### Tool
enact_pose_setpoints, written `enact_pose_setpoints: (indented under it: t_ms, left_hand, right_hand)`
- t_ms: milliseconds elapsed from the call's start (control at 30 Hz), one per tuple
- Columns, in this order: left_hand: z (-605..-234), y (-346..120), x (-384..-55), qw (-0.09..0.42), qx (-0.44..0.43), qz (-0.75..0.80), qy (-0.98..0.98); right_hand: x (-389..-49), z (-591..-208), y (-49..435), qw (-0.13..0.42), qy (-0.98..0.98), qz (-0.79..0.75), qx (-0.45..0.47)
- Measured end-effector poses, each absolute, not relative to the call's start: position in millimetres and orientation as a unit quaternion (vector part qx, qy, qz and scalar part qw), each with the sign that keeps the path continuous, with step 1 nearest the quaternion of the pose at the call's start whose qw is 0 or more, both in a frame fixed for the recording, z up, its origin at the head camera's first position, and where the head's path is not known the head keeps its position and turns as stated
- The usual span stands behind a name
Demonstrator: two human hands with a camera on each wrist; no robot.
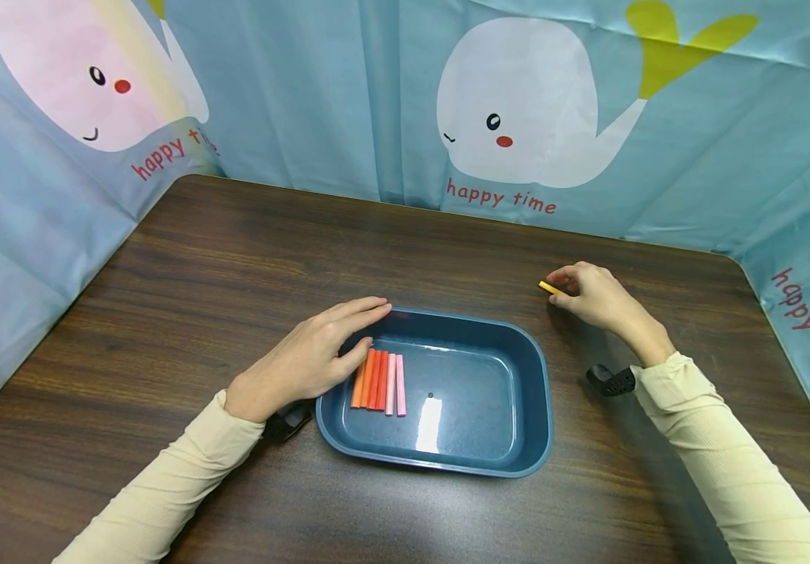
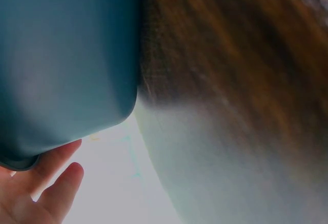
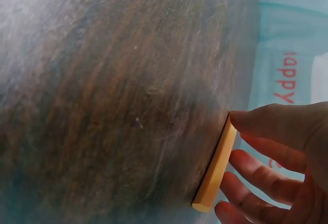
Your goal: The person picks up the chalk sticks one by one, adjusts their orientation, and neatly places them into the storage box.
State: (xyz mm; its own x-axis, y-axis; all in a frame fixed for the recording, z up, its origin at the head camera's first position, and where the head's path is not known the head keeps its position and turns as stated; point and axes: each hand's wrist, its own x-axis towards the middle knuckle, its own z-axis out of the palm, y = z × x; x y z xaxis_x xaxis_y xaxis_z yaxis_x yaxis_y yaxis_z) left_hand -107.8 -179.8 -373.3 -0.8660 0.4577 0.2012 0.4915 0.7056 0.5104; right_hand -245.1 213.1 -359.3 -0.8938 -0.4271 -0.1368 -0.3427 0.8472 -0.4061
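A blue plastic tray (image 1: 535, 392) sits on the table, and my left hand (image 1: 313, 348) holds its far left corner. The thumb reaches inside the rim, while other fingers lie along the outer wall, as the left wrist view shows. Several chalk sticks (image 1: 374, 380) lie side by side at the tray's left end, running from orange through red to pink; the thumb is right by the orange ones. Beyond the tray's far right corner, my right hand (image 1: 595, 298) pinches a yellow chalk stick (image 3: 214, 172) between thumb and fingers, close to the tabletop.
The dark wood-grain table (image 1: 236, 251) ends at a light blue curtain (image 1: 327, 94) printed with whales, which hangs along the back and both sides. A black wrist strap (image 1: 609, 381) shows at the right cuff and another (image 1: 287, 421) at the left.
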Motion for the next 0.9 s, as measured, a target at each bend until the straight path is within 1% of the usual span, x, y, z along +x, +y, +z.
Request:
enact_pose_setpoints:
  t_ms: [300,567,900]
  left_hand:
    - [-372.9,-179.5,-107.7,0.031,-0.259,-0.287,-0.922]
    - [-373.1,-179.3,-107.4,0.031,-0.257,-0.289,-0.922]
    - [-373.2,-179.3,-107.8,0.031,-0.257,-0.287,-0.922]
  right_hand:
    - [-245.2,-361.7,210.5,0.092,0.962,-0.156,-0.206]
    - [-246.6,-365.0,208.4,0.091,0.96,-0.148,-0.218]
    - [-242.3,-360.3,208.8,0.085,0.956,-0.182,-0.216]
